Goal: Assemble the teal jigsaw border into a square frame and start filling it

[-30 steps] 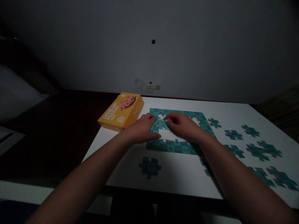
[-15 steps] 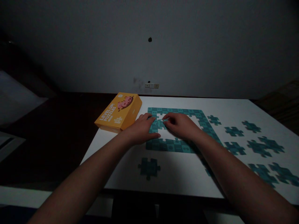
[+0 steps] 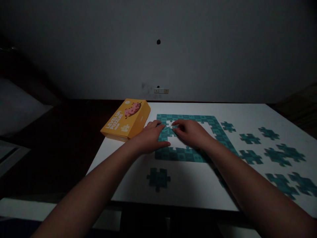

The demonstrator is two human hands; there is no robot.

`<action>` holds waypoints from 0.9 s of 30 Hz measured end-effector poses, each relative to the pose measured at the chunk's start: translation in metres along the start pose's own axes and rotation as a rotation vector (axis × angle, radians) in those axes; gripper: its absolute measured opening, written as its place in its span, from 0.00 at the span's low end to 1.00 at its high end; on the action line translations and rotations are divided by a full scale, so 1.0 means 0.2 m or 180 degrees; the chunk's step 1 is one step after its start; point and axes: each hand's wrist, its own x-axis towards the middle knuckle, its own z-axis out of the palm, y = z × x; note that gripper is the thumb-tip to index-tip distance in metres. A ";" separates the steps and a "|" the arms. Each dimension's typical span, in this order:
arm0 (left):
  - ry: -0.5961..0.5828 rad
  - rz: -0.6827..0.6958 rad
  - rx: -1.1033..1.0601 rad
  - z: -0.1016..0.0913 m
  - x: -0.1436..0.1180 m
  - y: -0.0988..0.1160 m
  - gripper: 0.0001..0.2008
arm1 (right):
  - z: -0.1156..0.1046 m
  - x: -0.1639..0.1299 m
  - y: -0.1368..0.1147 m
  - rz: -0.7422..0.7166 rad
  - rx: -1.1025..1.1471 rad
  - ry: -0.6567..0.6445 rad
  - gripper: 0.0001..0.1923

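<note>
A teal jigsaw puzzle [image 3: 178,156] lies flat on the white table, its border joined around a white gap. My left hand [image 3: 149,138] rests over the puzzle's left edge, thumb spread away from the fingers and nothing held. A teal puzzle piece [image 3: 169,131] sits at the left inner side of the border, between both hands. Thumb and forefinger of my right hand [image 3: 190,132] pinch at that piece's right edge. Part of the puzzle is hidden beneath my right hand and forearm.
A yellow puzzle box [image 3: 125,119] stands at the table's left edge. One loose piece [image 3: 158,178] lies near the front edge. Several others, among them one piece [image 3: 250,138], are scattered on the right. Behind the table is a wall with sockets [image 3: 161,91].
The view has shifted very slightly. Both hands keep nearly the same place and pose, and the puzzle piece between them shows no clear movement.
</note>
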 end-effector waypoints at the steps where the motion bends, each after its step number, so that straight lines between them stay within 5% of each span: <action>1: 0.0003 0.0010 0.0002 0.00 0.00 0.00 0.45 | 0.00 0.00 0.00 0.0002 0.0029 0.0003 0.22; 8: -0.0182 0.0028 -0.0012 0.00 -0.01 -0.03 0.54 | 0.02 0.01 0.02 -0.0048 0.0209 0.0055 0.16; 15: -0.0273 0.0012 -0.0112 0.00 0.00 -0.06 0.58 | -0.02 -0.01 0.04 -0.0014 0.1368 -0.0148 0.12; 20: -0.0268 0.0011 -0.0118 -0.01 0.00 -0.06 0.59 | -0.07 -0.05 0.04 -0.0072 0.1127 -0.0928 0.07; 27: -0.0291 -0.0025 -0.0087 -0.01 0.00 -0.04 0.57 | -0.04 -0.04 0.05 -0.0075 0.0949 -0.0676 0.07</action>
